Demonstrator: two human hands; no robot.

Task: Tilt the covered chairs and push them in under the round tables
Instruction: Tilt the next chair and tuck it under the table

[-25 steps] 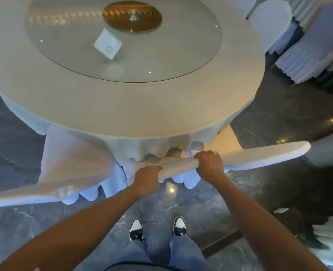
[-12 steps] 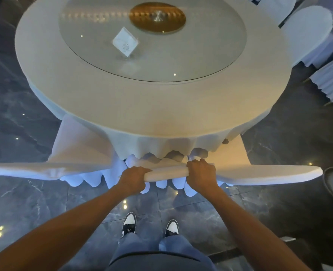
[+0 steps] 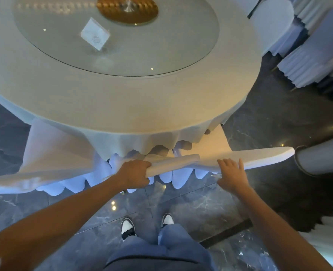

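Since half a second ago, the right hand [image 3: 232, 174] has been released from the middle chair's top edge: it is now held open, fingers spread, over the back of the right covered chair [image 3: 259, 156]. The left hand [image 3: 134, 174] is still clamped on the top edge of the middle covered chair [image 3: 173, 163], fingers curled tight around it. All three chair backs are tilted in against the round table [image 3: 122, 106], their seats hidden beneath the tablecloth's scalloped hem. The left covered chair [image 3: 50, 153] is cut off at the frame edge. On the glass turntable [image 3: 161, 51] a folded card [image 3: 95, 36] is seen, its print unreadable.
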